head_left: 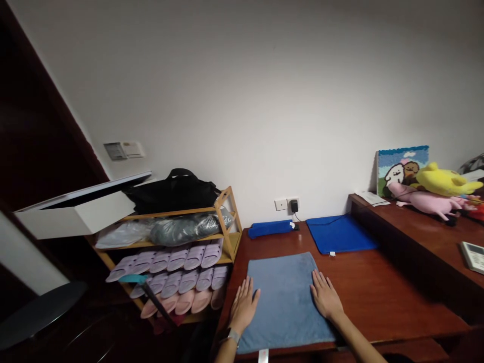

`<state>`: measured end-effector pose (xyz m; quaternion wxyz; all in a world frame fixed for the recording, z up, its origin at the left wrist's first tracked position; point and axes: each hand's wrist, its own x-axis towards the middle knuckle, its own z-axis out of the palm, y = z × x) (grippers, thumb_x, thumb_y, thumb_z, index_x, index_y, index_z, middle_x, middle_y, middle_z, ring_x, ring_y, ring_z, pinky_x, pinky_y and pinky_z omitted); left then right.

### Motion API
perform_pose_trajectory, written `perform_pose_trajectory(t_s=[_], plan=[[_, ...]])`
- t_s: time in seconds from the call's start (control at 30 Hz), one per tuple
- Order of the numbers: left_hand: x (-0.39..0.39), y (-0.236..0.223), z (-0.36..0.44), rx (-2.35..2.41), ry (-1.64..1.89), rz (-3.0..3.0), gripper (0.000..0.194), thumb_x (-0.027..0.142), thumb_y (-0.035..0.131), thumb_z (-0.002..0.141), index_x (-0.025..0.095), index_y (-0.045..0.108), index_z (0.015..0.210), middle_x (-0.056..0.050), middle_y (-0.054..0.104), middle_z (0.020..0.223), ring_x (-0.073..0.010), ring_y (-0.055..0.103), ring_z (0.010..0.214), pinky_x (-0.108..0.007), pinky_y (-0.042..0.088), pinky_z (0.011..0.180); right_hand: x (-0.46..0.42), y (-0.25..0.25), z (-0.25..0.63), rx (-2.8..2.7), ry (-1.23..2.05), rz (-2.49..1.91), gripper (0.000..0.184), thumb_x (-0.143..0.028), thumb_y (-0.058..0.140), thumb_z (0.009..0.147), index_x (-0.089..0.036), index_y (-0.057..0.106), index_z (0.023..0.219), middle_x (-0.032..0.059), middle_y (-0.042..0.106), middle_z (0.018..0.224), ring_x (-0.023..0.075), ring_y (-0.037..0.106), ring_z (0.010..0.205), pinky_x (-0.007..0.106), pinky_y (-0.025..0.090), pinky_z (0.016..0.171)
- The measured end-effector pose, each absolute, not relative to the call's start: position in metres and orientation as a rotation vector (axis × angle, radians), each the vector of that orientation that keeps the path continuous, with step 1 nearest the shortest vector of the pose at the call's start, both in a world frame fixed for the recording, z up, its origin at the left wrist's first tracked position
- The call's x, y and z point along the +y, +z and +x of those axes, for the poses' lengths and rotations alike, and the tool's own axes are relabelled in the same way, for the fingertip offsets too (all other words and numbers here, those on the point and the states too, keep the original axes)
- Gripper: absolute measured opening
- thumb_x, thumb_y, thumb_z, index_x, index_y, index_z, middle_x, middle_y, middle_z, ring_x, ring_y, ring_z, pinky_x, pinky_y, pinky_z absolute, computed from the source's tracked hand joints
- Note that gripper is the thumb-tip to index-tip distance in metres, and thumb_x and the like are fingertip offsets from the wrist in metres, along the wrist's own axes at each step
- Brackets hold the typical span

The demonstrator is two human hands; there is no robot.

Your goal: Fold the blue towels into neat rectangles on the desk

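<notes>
A grey-blue cloth (283, 302) lies spread out flat on the brown wooden table (385, 297), with a white tag at its front edge. My left hand (244, 305) rests flat on the cloth's left edge, fingers stretched out. On the opposite edge, my right hand (325, 296) lies flat too, its fingers extended. Behind them, a folded blue cloth (269, 229) sits by the wall. A second blue cloth (340, 234) is spread at the back right, with a small white tag at its front edge.
A wooden rack (227, 222) on the left holds lilac and pink slippers, a plastic-wrapped bundle and a black bag (174, 191). A black plug (294, 204) sits in the wall socket. On the raised ledge at right are plush toys (442, 179), a picture (403, 164) and a white device (473, 256).
</notes>
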<state>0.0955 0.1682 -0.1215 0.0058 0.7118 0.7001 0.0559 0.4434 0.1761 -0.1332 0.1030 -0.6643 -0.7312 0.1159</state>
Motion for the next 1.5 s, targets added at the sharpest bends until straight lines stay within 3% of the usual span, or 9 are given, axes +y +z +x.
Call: perform_pose_trajectory(t_s=[0.23, 0.37, 0.67, 0.87, 1.03, 1.23, 1.33, 1.5], plan=[[0.167, -0.134, 0.098, 2.202, 0.259, 2.262, 0.075, 0.056, 0.023, 0.107, 0.007, 0.034, 0.162, -0.015, 0.028, 0.17, -0.0259, 0.027, 0.159, -0.045, 0.025, 0.131, 0.193, -0.134, 0.446, -2.115, 0.325, -2.021, 0.069, -0.043, 0.016, 0.105, -0.013, 0.031, 0.165, 0.0051, 0.03, 0.172, 0.0223, 0.026, 0.159, 0.043, 0.019, 0.131], [0.166, -0.135, 0.096, 2.215, 0.292, 2.262, 0.072, 0.056, 0.027, 0.107, 0.012, 0.035, 0.163, -0.014, 0.029, 0.17, -0.0264, 0.028, 0.158, -0.048, 0.027, 0.13, 0.232, -0.121, 0.444, -2.08, 0.304, -2.023, 0.067, -0.04, 0.016, 0.105, -0.015, 0.024, 0.167, 0.003, 0.023, 0.174, 0.0213, 0.022, 0.161, 0.042, 0.021, 0.13], [0.166, -0.14, 0.093, 2.211, 0.284, 2.279, 0.07, 0.057, 0.027, 0.107, 0.017, 0.032, 0.164, -0.011, 0.029, 0.171, -0.027, 0.028, 0.158, -0.05, 0.03, 0.129, 0.268, -0.129, 0.433, -2.126, 0.295, -2.019, 0.069, -0.037, 0.02, 0.104, -0.005, 0.025, 0.164, 0.0114, 0.024, 0.173, 0.0237, 0.02, 0.161, 0.041, 0.014, 0.13], [0.174, -0.131, 0.096, 2.262, 0.215, 2.249, 0.071, 0.054, 0.029, 0.106, 0.01, 0.038, 0.161, -0.014, 0.031, 0.17, -0.0277, 0.031, 0.158, -0.047, 0.028, 0.13, 0.269, -0.132, 0.433, -2.121, 0.304, -2.009, 0.069, -0.036, 0.019, 0.103, -0.004, 0.026, 0.164, 0.0107, 0.025, 0.173, 0.0236, 0.021, 0.161, 0.041, 0.014, 0.131], [0.208, -0.11, 0.178, 2.068, 0.379, 2.431, 0.063, 0.045, 0.024, 0.108, 0.013, 0.045, 0.159, -0.011, 0.036, 0.169, -0.0253, 0.032, 0.158, -0.045, 0.028, 0.13, 0.27, -0.133, 0.433, -2.115, 0.294, -2.008, 0.069, -0.035, 0.018, 0.103, -0.004, 0.026, 0.164, 0.0116, 0.026, 0.172, 0.0236, 0.021, 0.161, 0.042, 0.015, 0.131], [0.253, -0.117, 0.283, 1.695, 0.417, 2.483, 0.067, 0.053, 0.018, 0.108, 0.018, 0.041, 0.161, -0.01, 0.037, 0.169, -0.0253, 0.032, 0.158, -0.048, 0.027, 0.13, 0.271, -0.135, 0.435, -2.173, 0.27, -1.997, 0.068, -0.034, 0.02, 0.103, -0.003, 0.027, 0.164, 0.0125, 0.025, 0.172, 0.0244, 0.021, 0.161, 0.043, 0.016, 0.13], [0.261, -0.126, 0.262, 1.78, 0.378, 2.411, 0.07, 0.056, 0.018, 0.108, 0.018, 0.041, 0.161, -0.011, 0.037, 0.169, -0.0265, 0.03, 0.158, -0.049, 0.025, 0.131, 0.272, -0.135, 0.435, -2.162, 0.26, -2.018, 0.068, -0.034, 0.018, 0.104, -0.004, 0.025, 0.164, 0.0111, 0.025, 0.173, 0.0234, 0.021, 0.161, 0.041, 0.015, 0.13], [0.259, -0.127, 0.15, 2.119, 0.247, 2.266, 0.067, 0.051, 0.023, 0.108, 0.016, 0.038, 0.163, -0.012, 0.033, 0.17, -0.0278, 0.027, 0.159, -0.05, 0.024, 0.13, 0.271, -0.135, 0.434, -2.136, 0.274, -2.037, 0.069, -0.036, 0.019, 0.104, -0.004, 0.026, 0.164, 0.011, 0.025, 0.173, 0.0232, 0.021, 0.161, 0.041, 0.014, 0.131]])
